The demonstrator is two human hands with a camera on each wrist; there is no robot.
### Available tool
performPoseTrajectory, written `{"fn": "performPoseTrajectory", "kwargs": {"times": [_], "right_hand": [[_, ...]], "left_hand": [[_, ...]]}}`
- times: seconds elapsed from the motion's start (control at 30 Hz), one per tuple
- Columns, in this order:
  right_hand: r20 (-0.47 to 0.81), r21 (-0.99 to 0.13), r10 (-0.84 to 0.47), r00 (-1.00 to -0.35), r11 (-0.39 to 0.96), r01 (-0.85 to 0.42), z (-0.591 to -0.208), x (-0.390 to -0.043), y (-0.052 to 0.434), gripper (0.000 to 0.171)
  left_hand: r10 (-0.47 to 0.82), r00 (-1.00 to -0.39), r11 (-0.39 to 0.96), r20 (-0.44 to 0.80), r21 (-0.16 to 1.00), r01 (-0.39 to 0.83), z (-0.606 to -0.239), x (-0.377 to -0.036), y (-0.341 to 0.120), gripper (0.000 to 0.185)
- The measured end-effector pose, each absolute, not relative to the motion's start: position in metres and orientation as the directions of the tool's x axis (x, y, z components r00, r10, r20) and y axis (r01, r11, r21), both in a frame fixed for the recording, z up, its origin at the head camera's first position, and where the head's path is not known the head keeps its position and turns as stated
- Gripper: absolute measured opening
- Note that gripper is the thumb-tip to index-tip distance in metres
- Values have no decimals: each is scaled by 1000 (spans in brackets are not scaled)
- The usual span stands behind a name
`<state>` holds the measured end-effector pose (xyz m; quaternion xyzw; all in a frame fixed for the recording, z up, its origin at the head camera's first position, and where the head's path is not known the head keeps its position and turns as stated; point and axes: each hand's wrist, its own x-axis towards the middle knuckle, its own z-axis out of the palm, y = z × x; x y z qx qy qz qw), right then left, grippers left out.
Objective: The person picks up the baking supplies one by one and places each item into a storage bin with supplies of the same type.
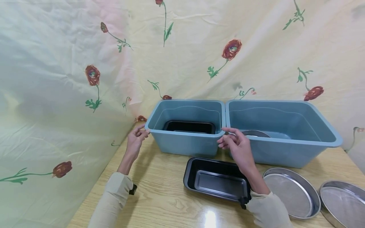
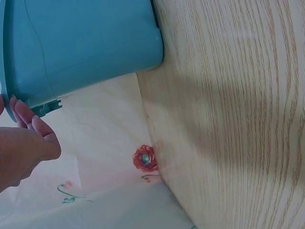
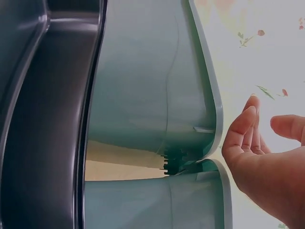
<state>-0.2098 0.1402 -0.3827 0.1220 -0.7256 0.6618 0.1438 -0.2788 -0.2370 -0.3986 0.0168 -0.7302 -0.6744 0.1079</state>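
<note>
**Both hands at the rim of the left blue tub**

On the pale wood-grain tabletop (image 1: 168, 196), backed and flanked by a cream cloth printed with red flowers (image 1: 182, 50), two tubs stand side by side, rims touching. The bigger one, a wide blue plastic tub (image 1: 285, 150), is on the right; the curved edge of a round metal pan (image 1: 255, 133) shows inside it near its left wall. The smaller blue plastic tub (image 1: 185, 144) is on the left, with a black rectangular baking tin (image 1: 189, 126) lying on its floor.

In front of the tubs, on the bare table: a second black rectangular loaf tin (image 1: 216, 177), open side up, just before the gap between the tubs. To its right lie two shallow round steel pans, one (image 1: 291, 191) near the tin, the other (image 1: 342, 202) cut off by the picture's edge.

Left hand (image 1: 136, 139): at the smaller tub's front left corner, fingers bent toward the rim. Left wrist view shows the fingertips (image 2: 28, 119) just beside the rim's underside; whether they grip or only touch, I cannot tell.

Right hand (image 1: 238, 145): at the smaller tub's front right corner, where the two rims meet. Fingers loosely spread, thumb apart, nothing grasped; right wrist view shows the fingers (image 3: 243, 126) just clear of the rim.
</note>
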Motion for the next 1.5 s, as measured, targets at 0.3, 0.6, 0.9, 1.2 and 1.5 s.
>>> {"fn": "performPoseTrajectory", "kwargs": {"times": [0.3, 0.6, 0.9, 1.2, 1.5], "right_hand": [[372, -916, -3, -928, 164, -367, -394, -200, 143, 29], [353, -921, 5, -935, 175, -347, -401, -190, 146, 28], [385, -906, 16, -923, 197, -374, -407, -181, 152, 29], [390, -898, 2, -921, 221, -380, -413, -173, 160, 29], [396, -888, 9, -918, 257, -381, -417, -169, 169, 29]], "left_hand": [[-172, -974, 110, 146, 986, 128, -399, -280, -237, 44], [-176, -973, 108, 149, 985, 131, -401, -281, -237, 45], [-170, -971, 100, 165, 984, 150, -402, -281, -237, 44], [-166, -974, 91, 153, 986, 139, -398, -279, -236, 46], [-179, -973, 97, 148, 986, 132, -398, -279, -236, 44]]}}
